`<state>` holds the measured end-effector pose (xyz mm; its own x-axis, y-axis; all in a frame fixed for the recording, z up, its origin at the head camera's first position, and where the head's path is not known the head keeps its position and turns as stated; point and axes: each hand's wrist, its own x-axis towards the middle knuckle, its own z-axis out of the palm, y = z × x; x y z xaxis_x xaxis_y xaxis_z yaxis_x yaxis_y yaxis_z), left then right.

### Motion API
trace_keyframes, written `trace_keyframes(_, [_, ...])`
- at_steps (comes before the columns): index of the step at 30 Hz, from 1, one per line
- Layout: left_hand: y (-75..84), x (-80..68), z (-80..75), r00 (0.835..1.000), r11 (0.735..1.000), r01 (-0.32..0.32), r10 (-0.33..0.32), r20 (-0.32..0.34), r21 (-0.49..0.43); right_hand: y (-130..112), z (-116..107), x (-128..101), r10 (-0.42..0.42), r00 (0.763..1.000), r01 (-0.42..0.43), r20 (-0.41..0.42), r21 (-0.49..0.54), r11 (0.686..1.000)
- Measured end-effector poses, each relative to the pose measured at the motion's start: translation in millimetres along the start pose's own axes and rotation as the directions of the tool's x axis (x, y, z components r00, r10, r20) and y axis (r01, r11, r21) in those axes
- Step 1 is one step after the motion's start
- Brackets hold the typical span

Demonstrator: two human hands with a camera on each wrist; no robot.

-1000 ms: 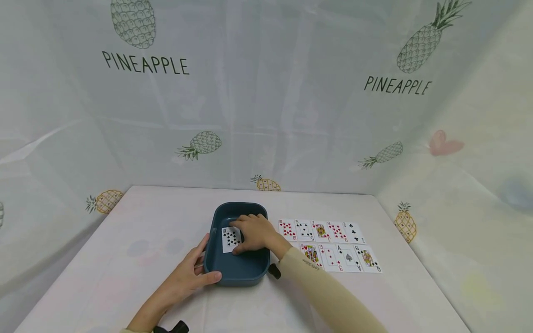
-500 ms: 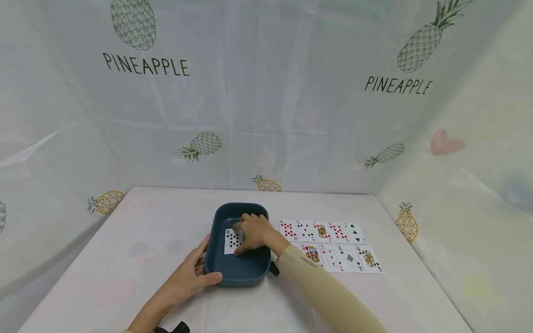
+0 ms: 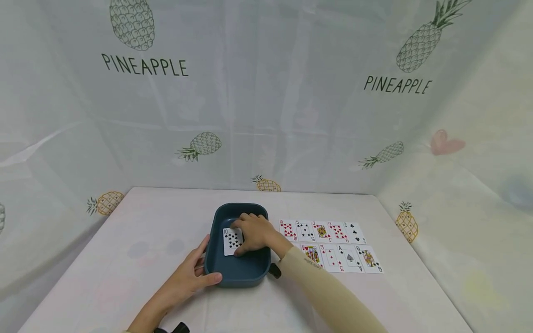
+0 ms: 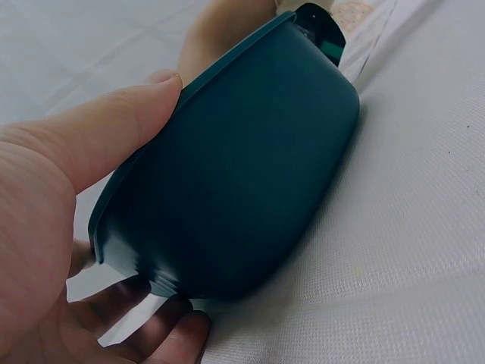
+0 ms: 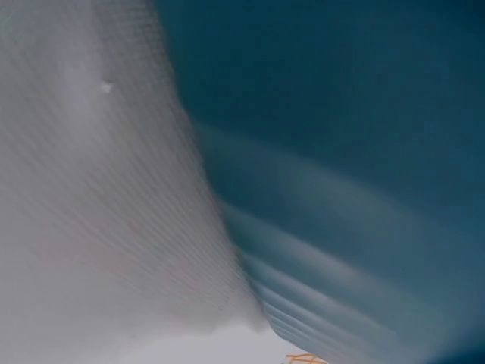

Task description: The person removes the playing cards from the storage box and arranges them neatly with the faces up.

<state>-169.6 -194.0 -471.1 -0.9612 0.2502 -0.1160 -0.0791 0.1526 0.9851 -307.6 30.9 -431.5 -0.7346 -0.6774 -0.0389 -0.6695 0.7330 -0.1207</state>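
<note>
A dark blue rectangular tub (image 3: pixel 239 273) stands on the table in the head view. My left hand (image 3: pixel 189 277) grips its left side, the thumb over the near rim. In the left wrist view the thumb lies on the tub's rim (image 4: pixel 235 57), with the other fingers under its outer wall. My right hand (image 3: pixel 255 231) reaches inside the tub and holds a black ten playing card (image 3: pixel 231 241) between thumb and fingers. The card faces up, its right part hidden by the hand. The right wrist view shows the tub's outer wall (image 5: pixel 341 136) close up, without the hand.
Two rows of face-up playing cards (image 3: pixel 333 259) lie right of the tub, partly behind the right forearm (image 3: pixel 316 282). The table (image 3: pixel 104 259) has a pale cloth. A pineapple-print sheet (image 3: pixel 266 106) hangs behind and at both sides.
The ten card and right hand shift very slightly back and forth inside the tub. My left hand keeps its grip, and the rows of cards stay put.
</note>
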Motion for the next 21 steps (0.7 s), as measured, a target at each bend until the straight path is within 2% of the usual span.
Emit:
trace_keyframes(5, [1.0,-0.1,0.9,1.000,1.000,-0.003,0.003,0.011,-0.018,9,-10,-8,-0.070,0.996,0.078,-0.057,0.154,0.985])
trace_keyframes(9, [2.4,0.0,0.5,1.000,1.000,-0.004,0.005,0.011,-0.016,20,-24,-22,-0.080,0.992,0.102,-0.095,0.246,0.964])
trace_keyframes(14, [3.3,-0.3,0.1,1.000,1.000,0.010,-0.010,-0.004,0.003,43,-44,-50,-0.074,0.989,0.105,-0.128,0.254,0.961])
trace_keyframes(21, [2.8,-1.8,-0.6,1.000,1.000,0.016,-0.016,0.000,0.009,85,-65,-103,-0.067,0.985,0.105,-0.161,0.238,0.965])
